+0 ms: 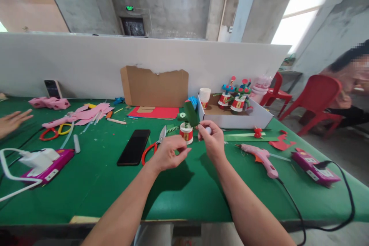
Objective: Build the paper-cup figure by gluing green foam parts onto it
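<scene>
My right hand (212,138) pinches the lower corner of a dark green paper piece (191,113). A small whitish cylinder (208,130) shows among its fingers; its kind is unclear. My left hand (170,153) is loosely curled, thumb apart from the fingers, with nothing visible between them. Just beyond it stands a red and white paper cup figure (186,133) with a white eye disc and a folded green paper spring (173,128) at its side. The green piece overlaps the figure's top; whether they are joined is hidden. Scissors (152,147) with red handles lie partly behind my left hand.
A black phone (133,147) lies left of the scissors. At right are a pink glue gun (259,157), its cord and a purple power strip (315,168). A white box (239,122) holds finished-looking cup figures. Another person's hand (14,122) is at far left.
</scene>
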A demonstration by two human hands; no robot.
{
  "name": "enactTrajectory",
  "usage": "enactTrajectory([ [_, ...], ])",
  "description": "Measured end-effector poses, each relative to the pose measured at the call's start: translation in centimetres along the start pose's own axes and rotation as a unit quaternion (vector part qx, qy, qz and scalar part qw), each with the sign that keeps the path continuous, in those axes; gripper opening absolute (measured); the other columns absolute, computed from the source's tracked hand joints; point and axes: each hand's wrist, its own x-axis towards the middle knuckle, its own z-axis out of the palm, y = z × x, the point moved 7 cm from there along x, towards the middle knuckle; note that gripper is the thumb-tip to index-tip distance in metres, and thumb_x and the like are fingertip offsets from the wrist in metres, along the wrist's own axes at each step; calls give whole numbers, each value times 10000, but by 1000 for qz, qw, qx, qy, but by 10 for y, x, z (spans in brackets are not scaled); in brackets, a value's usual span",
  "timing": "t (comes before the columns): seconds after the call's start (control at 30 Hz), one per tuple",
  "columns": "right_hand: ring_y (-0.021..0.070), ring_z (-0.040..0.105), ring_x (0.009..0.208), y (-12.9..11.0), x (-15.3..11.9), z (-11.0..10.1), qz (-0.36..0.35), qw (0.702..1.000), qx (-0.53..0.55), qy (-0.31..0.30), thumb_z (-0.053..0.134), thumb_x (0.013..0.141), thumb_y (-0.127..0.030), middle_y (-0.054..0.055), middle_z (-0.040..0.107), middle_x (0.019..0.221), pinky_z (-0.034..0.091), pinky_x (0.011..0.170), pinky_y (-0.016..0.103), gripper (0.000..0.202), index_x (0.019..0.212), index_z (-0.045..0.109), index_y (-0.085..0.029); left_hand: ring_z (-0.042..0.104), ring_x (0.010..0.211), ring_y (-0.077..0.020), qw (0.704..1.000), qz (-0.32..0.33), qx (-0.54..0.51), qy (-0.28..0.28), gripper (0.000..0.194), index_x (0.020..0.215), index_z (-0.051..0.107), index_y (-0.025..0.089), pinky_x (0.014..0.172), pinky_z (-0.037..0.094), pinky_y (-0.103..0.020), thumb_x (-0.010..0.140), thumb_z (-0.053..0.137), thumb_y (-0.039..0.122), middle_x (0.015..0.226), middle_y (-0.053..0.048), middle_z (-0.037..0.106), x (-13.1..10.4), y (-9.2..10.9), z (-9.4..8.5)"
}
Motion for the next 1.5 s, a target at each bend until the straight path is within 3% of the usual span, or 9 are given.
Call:
enactTrajectory([
  [0.07, 80, 450, 440, 4, 3, -3, 30, 997, 75, 12, 671, 685, -379, -32, 601, 606, 369, 436, 219, 215, 773, 587, -202, 622, 764, -161, 996, -11, -50, -74, 185, 800, 695, 209, 695, 500, -270, 820, 517, 164, 828, -55, 674, -1, -3, 15],
  [0.13, 70, 439, 436, 7, 5, -4, 50, 990, 132, 20, 691, 651, -374, -27, 614, 644, 350, 419, 212, 238, 769, 569, -207, 645, 839, -177, 992, -47, -87, -74, 236, 906, 716, 222, 736, 512, -283, 812, 512, 151, 933, -64, 696, 0, -11, 18],
  [0.33, 60, 421, 409, 12, -1, 14, 119, 971, 190, -78, 740, 610, -369, -52, 583, 579, 331, 399, 198, 269, 736, 566, -206, 474, 435, -96, 922, -278, -253, 96, 311, 857, 695, 168, 394, 364, -208, 757, 647, 460, 610, 1, 617, -3, -49, 0],
  [0.5, 59, 438, 409, 21, -13, 34, 154, 967, 138, -151, 767, 608, -390, -39, 603, 573, 337, 403, 195, 290, 704, 585, -185, 412, 390, -57, 860, -302, -373, 171, 383, 697, 559, 168, 360, 301, -171, 656, 745, 500, 491, 57, 507, -4, -54, -6],
  [0.7, 75, 501, 492, 35, -20, 42, 243, 938, 167, -182, 707, 693, -400, -24, 626, 672, 409, 465, 199, 253, 773, 595, -188, 423, 393, -58, 874, -278, -317, 243, 358, 580, 460, 180, 411, 347, -182, 728, 708, 391, 439, 56, 509, -8, -59, -19],
  [0.8, 118, 602, 678, 35, -22, 45, 264, 911, 231, -218, 692, 668, -266, 21, 666, 822, 516, 665, 260, 198, 839, 638, -183, 436, 384, -66, 878, -278, -280, 272, 320, 605, 469, 185, 417, 361, -187, 732, 695, 371, 442, 62, 514, -11, -63, -23],
  [0.97, 155, 649, 875, 34, -24, 45, 235, 909, 226, -261, 735, 681, -186, 35, 674, 913, 493, 915, 346, 310, 979, 650, -199, 496, 401, -86, 878, -297, -200, 317, 267, 650, 506, 187, 440, 401, -188, 727, 685, 370, 466, 59, 542, -16, -66, -30],
  [1.27, 145, 692, 766, 31, -25, 51, 201, 923, 161, -287, 798, 683, -354, 0, 696, 877, 549, 828, 361, 393, 958, 552, -217, 486, 493, -90, 913, -267, -79, 300, 303, 604, 468, 188, 508, 375, -198, 776, 635, 372, 508, 59, 504, -15, -60, -36],
  [1.5, 148, 677, 674, 29, -22, 48, 171, 940, 127, -267, 830, 617, -385, -25, 663, 770, 570, 697, 330, 418, 872, 551, -207, 484, 489, -95, 909, -271, -113, 295, 301, 602, 463, 191, 521, 382, -205, 769, 642, 366, 486, 63, 501, -14, -61, -34],
])
